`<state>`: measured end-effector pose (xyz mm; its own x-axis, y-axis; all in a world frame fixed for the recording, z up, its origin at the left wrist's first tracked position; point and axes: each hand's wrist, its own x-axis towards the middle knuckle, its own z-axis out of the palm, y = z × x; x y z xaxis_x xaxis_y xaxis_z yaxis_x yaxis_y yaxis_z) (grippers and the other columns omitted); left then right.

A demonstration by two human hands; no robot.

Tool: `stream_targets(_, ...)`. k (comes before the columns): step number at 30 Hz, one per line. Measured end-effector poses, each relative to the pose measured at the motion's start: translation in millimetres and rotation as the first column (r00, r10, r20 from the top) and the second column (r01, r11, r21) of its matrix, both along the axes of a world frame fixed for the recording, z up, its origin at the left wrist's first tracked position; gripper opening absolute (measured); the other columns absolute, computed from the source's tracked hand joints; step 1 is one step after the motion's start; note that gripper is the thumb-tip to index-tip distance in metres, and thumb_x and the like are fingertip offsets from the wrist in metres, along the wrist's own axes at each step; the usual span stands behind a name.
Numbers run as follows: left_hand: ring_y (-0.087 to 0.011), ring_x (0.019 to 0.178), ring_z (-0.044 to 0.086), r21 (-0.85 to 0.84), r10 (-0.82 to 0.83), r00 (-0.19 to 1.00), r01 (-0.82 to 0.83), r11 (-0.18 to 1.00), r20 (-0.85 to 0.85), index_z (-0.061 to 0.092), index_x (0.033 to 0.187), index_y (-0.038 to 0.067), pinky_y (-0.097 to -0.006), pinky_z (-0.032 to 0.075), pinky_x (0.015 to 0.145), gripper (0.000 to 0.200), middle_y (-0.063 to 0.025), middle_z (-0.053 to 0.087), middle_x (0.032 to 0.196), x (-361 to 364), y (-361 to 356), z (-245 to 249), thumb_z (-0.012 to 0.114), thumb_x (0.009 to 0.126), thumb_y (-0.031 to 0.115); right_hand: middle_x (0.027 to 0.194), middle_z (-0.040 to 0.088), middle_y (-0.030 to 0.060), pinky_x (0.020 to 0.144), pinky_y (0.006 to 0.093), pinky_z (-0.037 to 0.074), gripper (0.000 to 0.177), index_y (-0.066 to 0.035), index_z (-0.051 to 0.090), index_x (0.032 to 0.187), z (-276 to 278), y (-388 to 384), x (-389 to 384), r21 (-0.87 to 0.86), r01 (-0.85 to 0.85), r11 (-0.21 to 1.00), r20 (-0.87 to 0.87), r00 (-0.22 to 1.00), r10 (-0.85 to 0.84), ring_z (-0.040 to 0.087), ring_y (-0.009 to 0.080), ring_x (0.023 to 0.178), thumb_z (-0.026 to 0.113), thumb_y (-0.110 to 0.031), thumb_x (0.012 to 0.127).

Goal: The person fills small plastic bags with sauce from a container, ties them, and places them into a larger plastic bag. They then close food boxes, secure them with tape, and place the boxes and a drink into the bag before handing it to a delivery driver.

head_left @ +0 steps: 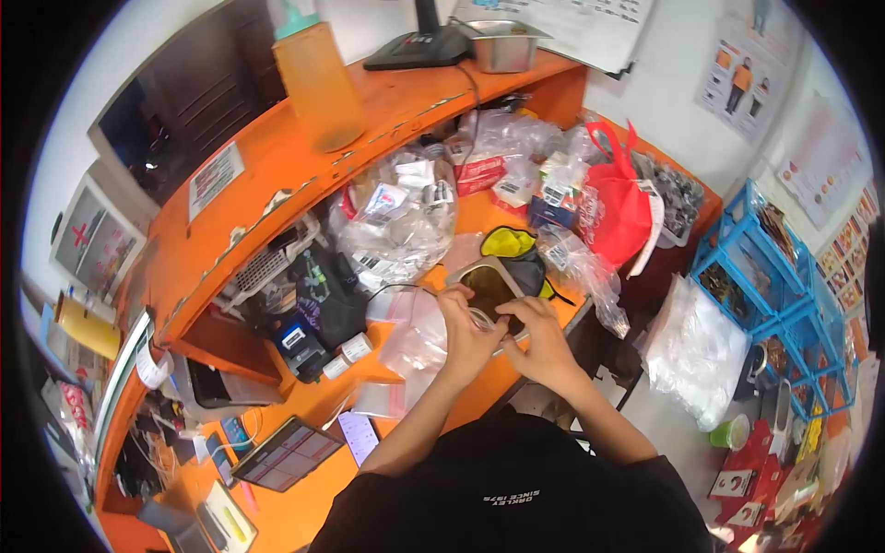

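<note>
My left hand (470,334) is closed, thumb and fingers pinched on a small clear thing with a pale rim (482,319), whose kind I cannot make out. My right hand (544,343) meets it from the other side, fingertips pressed together; what they grip is mostly hidden. Just beyond both hands stands a metal container (493,276) with something dark brown in it. Thin clear plastic bags (415,343) lie to the left of my left hand. Behind the container rests a yellow and black pouch-like item (508,242).
A big clear bag of sachets (396,217) and a red bag (616,207) crowd the back. Left are a card terminal (300,343), a paper roll (348,355), a phone (358,437) and a tablet (288,453). Right are blue racks (770,295) and stacked plastic bags (693,355).
</note>
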<state>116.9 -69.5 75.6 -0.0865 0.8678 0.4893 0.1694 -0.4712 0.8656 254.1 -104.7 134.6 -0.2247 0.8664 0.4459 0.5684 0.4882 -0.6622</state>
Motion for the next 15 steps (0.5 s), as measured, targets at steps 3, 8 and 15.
stream_targets(3, -0.0308, 0.112, 0.036, 0.017, -0.066, 0.994, 0.068, 0.998, -0.082, 0.033, 0.104, -0.003, -0.0391, 0.033, 0.096, 0.063, -0.0177, 0.033, 0.109, 4.3, -6.0, 4.1, 0.075, 0.057, 0.003, 0.101, 0.058, 0.0153, 0.092, 0.0394, 0.04, 0.042, -0.001, 0.058, 0.105, -6.5, -6.4, 6.7, 0.003, -0.021, 1.0, -0.143, 0.99, 0.021, 0.052, 0.0352, 0.103, 0.063, -0.005, 0.064)
stream_targets(8, -0.0371, 0.113, 0.033, 0.176, -0.214, 0.942, 0.264, 0.949, -0.259, 0.032, 0.112, -0.008, -0.0435, 0.03, 0.097, 0.067, -0.021, 0.03, 0.111, 25.7, -20.5, -17.8, 0.072, 0.063, 0.014, 0.094, 0.06, 0.0159, 0.083, 0.0402, 0.045, 0.031, -0.001, 0.06, 0.096, -12.3, -29.9, 19.0, -0.051, 0.054, 0.997, -0.246, 0.967, -0.065, 0.057, 0.0336, 0.095, 0.065, -0.008, 0.066)
stream_targets(15, -0.0185, 0.105, 0.049, -0.071, -0.732, 0.658, 0.751, 0.657, 0.177, 0.036, 0.116, 0.004, -0.0338, 0.04, 0.091, 0.043, -0.0099, 0.044, 0.112, 52.5, -56.4, 8.7, 0.059, 0.08, 0.0, 0.08, 0.06, 0.0156, 0.07, 0.0402, 0.048, 0.02, 0.0, 0.059, 0.087, -18.6, -79.4, 50.2, -0.009, 0.357, 0.934, -0.226, 0.909, -0.35, 0.061, 0.0314, 0.079, 0.066, -0.009, 0.07)
